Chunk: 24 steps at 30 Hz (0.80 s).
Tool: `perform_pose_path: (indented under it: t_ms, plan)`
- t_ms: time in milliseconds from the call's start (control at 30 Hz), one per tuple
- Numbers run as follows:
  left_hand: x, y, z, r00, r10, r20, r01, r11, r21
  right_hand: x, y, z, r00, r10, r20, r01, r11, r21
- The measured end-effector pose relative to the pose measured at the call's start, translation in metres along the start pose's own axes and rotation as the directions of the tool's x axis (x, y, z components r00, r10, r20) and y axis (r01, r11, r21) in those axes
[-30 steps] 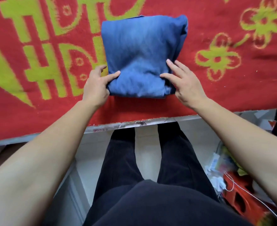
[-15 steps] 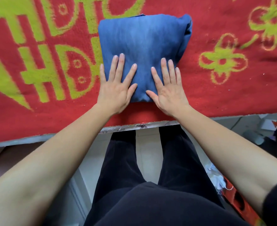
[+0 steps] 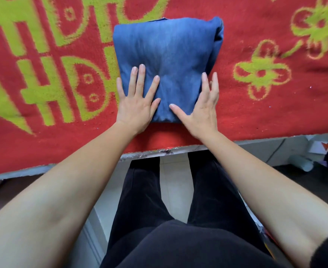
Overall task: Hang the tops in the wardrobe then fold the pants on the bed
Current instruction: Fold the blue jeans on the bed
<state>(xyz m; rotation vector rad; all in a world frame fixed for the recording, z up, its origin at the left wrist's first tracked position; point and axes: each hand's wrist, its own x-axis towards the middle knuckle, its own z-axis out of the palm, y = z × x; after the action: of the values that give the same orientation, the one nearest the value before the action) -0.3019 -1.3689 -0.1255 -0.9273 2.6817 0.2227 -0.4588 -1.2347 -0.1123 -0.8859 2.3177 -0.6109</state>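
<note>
Both grips are laid flat and spread, with nothing pinched or curled round. The left grip is pressed palm-down on the near left corner of the folded blue pants. Its fingers are straight and fanned over the denim, and its heel is set on the red blanket just short of the fold. The right grip is placed on the near right corner. Its thumb is stretched leftward across the denim. Its fingers are held straight along the right edge of the bundle, partly on the cloth and partly over the blanket.

The pants are seen as a compact, roughly square bundle lying on the bed, near its front edge and between the two forearms. Stacked layers are shown at the bundle's far right corner. The bed is covered by the red blanket, which is patterned with large yellow-green characters at the left and flower shapes at the right.

Below the bed edge, the person's legs in black trousers are seen standing on a pale floor. At the right, under the bed's edge, a white cylindrical object and a white sheet with a red mark can be made out, though neither is clear enough to be identified.
</note>
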Motion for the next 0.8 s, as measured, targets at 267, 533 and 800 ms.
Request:
perform_pose_path:
  t_ms: [267,533,800]
  plan:
    - [-0.048,0.025,0.012,0.953,0.253,-0.168,-0.264,0.963,-0.046,0.007,0.011,-0.007,0.790,0.505,0.347,-0.607,0.723,0.330]
    - [-0.024,0.041,0.006,0.922,0.094,-0.377,-0.075,0.995,0.065,0.027,-0.015,-0.053,0.659,0.286,0.695,-0.739,0.416,0.530]
    - [0.017,0.008,-0.048,0.908,0.187,-0.376,-0.189,0.982,0.031,0.044,-0.057,-0.091,0.571,0.343,0.745,-0.797,0.449,0.404]
